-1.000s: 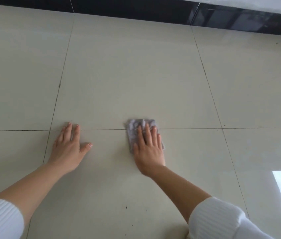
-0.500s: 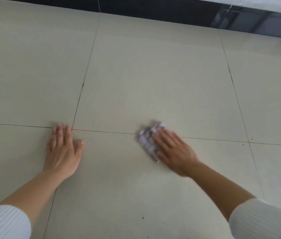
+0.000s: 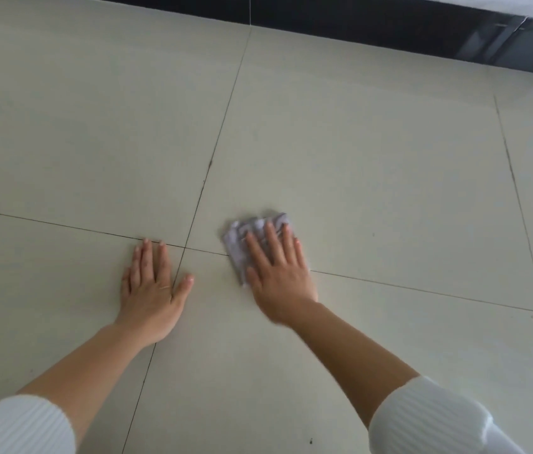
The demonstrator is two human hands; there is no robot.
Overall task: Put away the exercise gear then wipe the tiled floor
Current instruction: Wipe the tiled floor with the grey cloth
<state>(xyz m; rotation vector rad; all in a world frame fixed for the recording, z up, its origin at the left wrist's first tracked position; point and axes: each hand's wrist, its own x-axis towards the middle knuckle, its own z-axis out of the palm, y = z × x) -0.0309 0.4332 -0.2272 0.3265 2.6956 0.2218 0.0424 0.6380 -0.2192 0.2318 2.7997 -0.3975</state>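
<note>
Nearest the camera, two white ribbed sleeves (image 3: 428,417) frame the lower corners, pushed up to leave both forearms bare and reaching forward over the tiled floor (image 3: 373,165). Beyond them, the left hand (image 3: 152,290) lies flat and empty, palm down, fingers extended and thumb splayed, just left of a grout-line crossing (image 3: 186,248); it appears to serve as a brace. Slightly farther and to its right, the right hand (image 3: 278,273) is likewise spread flat, palm pressing down on a small grey cleaning cloth (image 3: 242,239), pinning rather than clenching it. The cloth lies directly under and ahead of this hand, its free margin showing beyond the fingertips and to the left of the thumb, straddling the transverse grout line. The right hand is thus the working hand; the cloth's longer edge runs roughly along the fingers, so a sideways sweep would present its broad face. No exercise gear is visible, suggesting the wiping stage. Farthest, a dark glossy skirting (image 3: 389,27) bounds the floor.
</note>
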